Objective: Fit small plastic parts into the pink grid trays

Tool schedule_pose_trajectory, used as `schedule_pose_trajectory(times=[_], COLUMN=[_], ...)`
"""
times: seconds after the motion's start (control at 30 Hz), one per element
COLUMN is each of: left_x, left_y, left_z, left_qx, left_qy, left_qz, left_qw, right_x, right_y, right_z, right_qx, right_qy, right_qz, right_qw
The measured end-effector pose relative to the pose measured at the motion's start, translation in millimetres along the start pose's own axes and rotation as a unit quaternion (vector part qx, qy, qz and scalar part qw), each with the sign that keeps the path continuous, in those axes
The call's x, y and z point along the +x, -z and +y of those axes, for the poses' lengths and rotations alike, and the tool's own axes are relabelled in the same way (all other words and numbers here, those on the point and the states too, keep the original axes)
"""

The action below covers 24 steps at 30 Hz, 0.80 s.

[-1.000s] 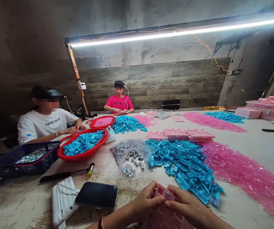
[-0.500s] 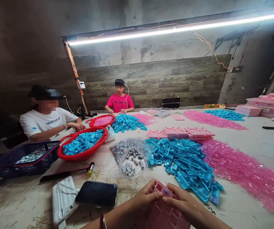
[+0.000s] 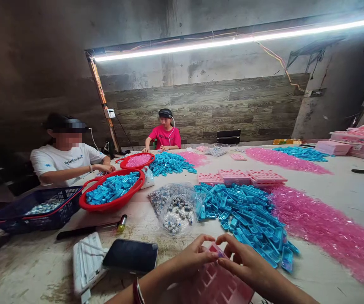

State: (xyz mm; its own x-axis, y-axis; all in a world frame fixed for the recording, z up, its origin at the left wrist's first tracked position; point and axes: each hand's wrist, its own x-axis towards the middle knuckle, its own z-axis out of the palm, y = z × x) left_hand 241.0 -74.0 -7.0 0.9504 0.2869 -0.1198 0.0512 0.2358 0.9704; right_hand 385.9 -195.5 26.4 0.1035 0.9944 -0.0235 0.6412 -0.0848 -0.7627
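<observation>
Left hand (image 3: 193, 254) and right hand (image 3: 244, 259) both have bent fingers gripping a pink plastic tray with little holes (image 3: 224, 285), low in the view between five and six o'clock, with their thumbs near a tiny purple bit (image 3: 221, 254) at its top end. From the tray, a big pile of shiny blue plastic pieces (image 3: 251, 215) is at one o'clock, and a heap of see-through pink plastic pieces (image 3: 321, 228) is at two. A clear bag of small bits (image 3: 175, 209) sits at eleven o'clock.
</observation>
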Motion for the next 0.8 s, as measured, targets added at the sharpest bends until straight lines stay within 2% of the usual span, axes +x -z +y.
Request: schedule_pose_trajectory(times=[0.13,0.27,0.37,0.43,0.5,0.57,0.6,0.67,0.73,0.8], left_x=[1,3,3,1,-2,-6,-7,-8,-5,0], left_y=[12.6,17.7,16.0,16.2,20.9,31.1,37.8,52.3,65.1,73.8], left_z=[6,1,1,9,22,37,43,49,48,42], left_qx=[0.100,0.168,0.232,0.326,0.441,0.529,0.562,0.625,0.658,0.667], left_qy=[-0.042,-0.028,-0.044,-0.109,-0.188,-0.218,-0.200,-0.120,-0.045,-0.006], left_qz=[0.037,0.003,0.013,0.064,0.152,0.240,0.273,0.281,0.256,0.231], left_qw=[0.993,0.985,0.972,0.937,0.864,0.784,0.755,0.718,0.707,0.708], right_x=[0,-2,-2,-2,-4,-5,-6,-5,-3,-1], right_y=[3,-1,-3,-3,-1,1,3,4,5,7], right_z=[8,9,7,8,11,15,17,20,22,23], right_qx=[-0.049,-0.111,-0.194,-0.250,-0.292,-0.307,-0.307,-0.307,-0.316,-0.329], right_qy=[-0.007,0.023,0.028,0.005,-0.022,-0.032,-0.032,-0.034,-0.046,-0.069], right_qz=[-0.011,-0.042,-0.065,-0.081,-0.088,-0.090,-0.090,-0.082,-0.068,-0.055], right_qw=[0.999,0.993,0.978,0.965,0.952,0.947,0.947,0.948,0.945,0.940])
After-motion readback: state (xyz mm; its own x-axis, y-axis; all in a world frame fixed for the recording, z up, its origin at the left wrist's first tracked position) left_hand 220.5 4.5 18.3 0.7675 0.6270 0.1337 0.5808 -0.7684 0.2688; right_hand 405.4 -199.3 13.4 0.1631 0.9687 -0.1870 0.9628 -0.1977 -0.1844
